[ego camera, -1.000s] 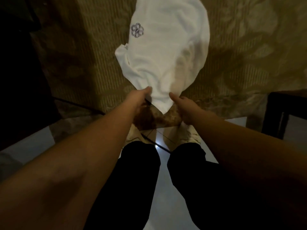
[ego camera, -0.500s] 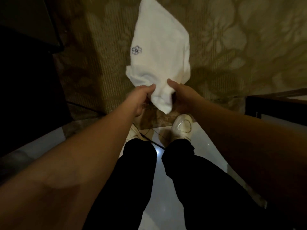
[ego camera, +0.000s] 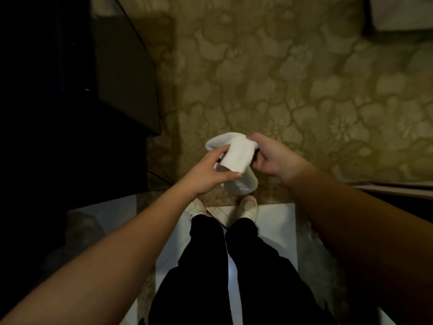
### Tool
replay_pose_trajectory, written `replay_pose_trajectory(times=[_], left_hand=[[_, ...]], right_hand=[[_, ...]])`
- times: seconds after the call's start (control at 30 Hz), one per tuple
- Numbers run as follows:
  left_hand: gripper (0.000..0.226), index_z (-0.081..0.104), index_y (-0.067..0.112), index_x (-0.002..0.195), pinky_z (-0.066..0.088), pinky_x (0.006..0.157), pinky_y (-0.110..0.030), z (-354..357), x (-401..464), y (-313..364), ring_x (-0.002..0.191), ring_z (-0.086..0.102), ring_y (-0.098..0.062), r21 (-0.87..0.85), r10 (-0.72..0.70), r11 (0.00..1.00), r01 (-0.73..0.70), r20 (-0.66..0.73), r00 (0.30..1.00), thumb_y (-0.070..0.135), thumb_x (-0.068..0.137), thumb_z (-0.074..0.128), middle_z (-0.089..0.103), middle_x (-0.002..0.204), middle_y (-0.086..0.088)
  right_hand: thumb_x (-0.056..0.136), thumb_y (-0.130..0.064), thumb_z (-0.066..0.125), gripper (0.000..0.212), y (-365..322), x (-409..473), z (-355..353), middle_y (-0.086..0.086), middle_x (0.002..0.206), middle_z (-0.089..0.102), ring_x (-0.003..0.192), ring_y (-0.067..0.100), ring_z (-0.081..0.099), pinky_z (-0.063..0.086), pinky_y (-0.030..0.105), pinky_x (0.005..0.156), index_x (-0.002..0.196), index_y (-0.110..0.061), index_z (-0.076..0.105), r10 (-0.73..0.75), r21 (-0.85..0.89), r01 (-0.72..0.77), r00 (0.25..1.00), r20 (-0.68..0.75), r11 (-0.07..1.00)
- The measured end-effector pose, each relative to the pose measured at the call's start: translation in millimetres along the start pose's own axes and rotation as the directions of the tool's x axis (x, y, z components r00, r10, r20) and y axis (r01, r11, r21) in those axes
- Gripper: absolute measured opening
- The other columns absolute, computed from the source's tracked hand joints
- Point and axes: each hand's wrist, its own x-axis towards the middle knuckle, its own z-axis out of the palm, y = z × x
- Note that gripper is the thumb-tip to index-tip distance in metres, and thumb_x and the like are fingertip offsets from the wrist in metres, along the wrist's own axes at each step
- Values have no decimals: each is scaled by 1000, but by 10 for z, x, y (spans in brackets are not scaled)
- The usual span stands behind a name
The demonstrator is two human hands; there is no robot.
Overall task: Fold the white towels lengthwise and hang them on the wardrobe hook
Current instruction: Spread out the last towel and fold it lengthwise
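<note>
A white towel (ego camera: 236, 158) is bunched into a small bundle between my two hands, lifted off the bed in front of my waist. My left hand (ego camera: 206, 174) holds its left side, thumb under the lower fold and fingers on top. My right hand (ego camera: 269, 158) grips the right side with curled fingers, thumb on the top edge. A loop of the towel hangs down below my hands. The wardrobe hook is not in view.
A bed with an olive floral cover (ego camera: 293, 78) fills the space ahead. Dark furniture (ego camera: 121, 73) stands at the left. A dark table edge (ego camera: 398, 188) juts in at the right. My legs and white shoes (ego camera: 248, 207) stand on pale floor tiles; a cable runs by my feet.
The towel, spread on the bed a second ago, has been pulled up off the cover and gathered into a compact bundle between both hands. My view has tilted further over the bed.
</note>
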Motion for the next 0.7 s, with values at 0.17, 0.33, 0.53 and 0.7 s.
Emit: replay_pose_trajectory(times=[0.17, 0.33, 0.53, 0.7], left_hand=[[50, 59, 15, 138, 36, 112, -25, -154, -903, 740, 132, 46, -13, 273, 226, 946, -175, -165, 960, 17, 90, 73, 53, 142, -2], [25, 74, 16, 117, 52, 94, -27, -281, -1872, 1283, 107, 64, -14, 126, 205, 978, -167, -418, 885, 18, 100, 55, 71, 113, 4], [22, 76, 23, 101, 57, 93, -43, -406, -3108, 1817, 102, 69, -23, -27, 260, 948, -317, -509, 821, 22, 97, 54, 76, 100, -3], [26, 68, 9, 116, 57, 74, -35, -435, -4139, 2169, 86, 66, -21, -115, 274, 906, -407, -574, 772, 18, 97, 52, 68, 118, -20]], right_hand=[[96, -7, 55, 12, -266, -1034, 331, 11, 71, 75, 62, 22, 74, 57, 30, 49, 101, -2, 64, -13, -107, 13, 1000, 3, 994], [95, -19, 61, 15, -286, -2047, 625, 9, 76, 76, 69, 19, 76, 58, 31, 54, 104, -8, 66, -70, -195, 92, 991, 115, 976], [95, -67, 44, 58, 179, -3393, 950, 3, 105, 75, 92, 18, 72, 55, 33, 75, 118, -19, 68, -326, -284, 450, 861, 390, 847], [96, -54, 56, 53, 911, -4449, 1162, 1, 130, 60, 115, 16, 61, 53, 31, 84, 136, -21, 47, -670, -374, 775, 630, 393, 509]])
